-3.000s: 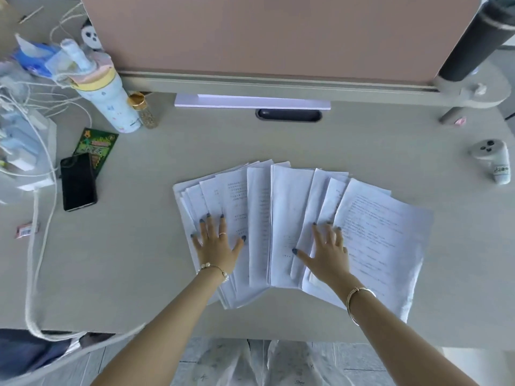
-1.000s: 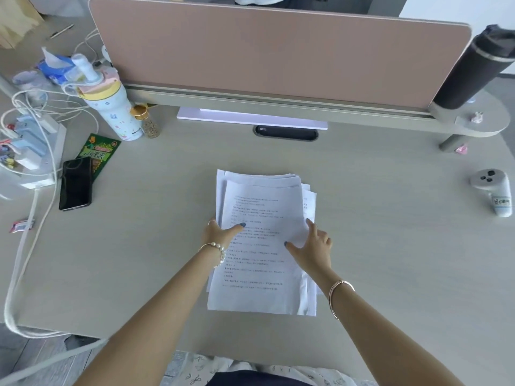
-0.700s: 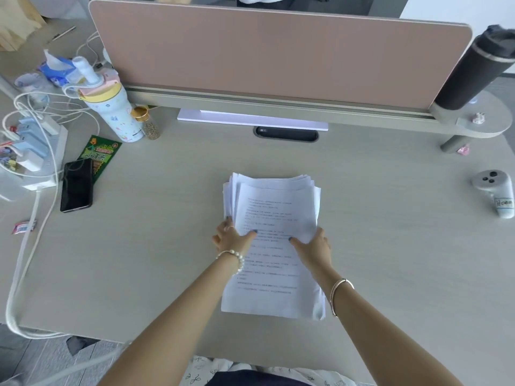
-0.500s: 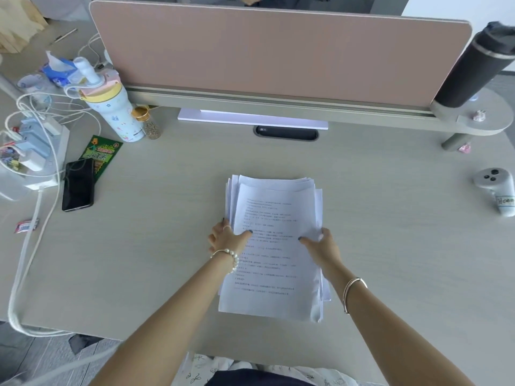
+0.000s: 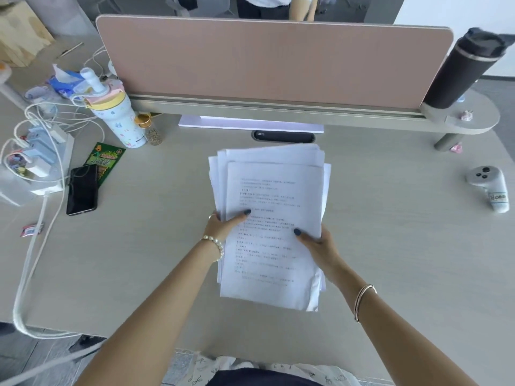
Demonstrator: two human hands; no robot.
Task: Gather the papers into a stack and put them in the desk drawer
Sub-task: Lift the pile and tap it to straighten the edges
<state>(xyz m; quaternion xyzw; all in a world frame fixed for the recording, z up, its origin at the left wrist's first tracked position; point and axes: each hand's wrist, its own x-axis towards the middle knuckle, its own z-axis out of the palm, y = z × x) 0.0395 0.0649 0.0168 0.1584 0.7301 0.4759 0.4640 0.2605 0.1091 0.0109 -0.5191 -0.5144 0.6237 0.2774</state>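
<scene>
Left hand (image 5: pixel 223 225) grips the paper stack (image 5: pixel 271 218) at its left edge, thumb on top; right hand (image 5: pixel 317 245) clasps the right edge likewise; stack mid-desk (image 5: pixel 390 246), sheets uneven; phone (image 5: pixel 82 189) well left.

papers (image 5: pixel 274 190) | white printed sheets, loosely stacked, edges uneven | mid-desk, near end raised

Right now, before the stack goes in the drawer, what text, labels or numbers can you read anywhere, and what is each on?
Top sheet of the paper stack, held by the left hand and right hand: printed lines, too small to read.
Green packet: printed characters, blurred.
White controller: handwritten label, not legible.
Patterned bottle: small print near the base, unreadable.
Nothing reads clearly.
</scene>
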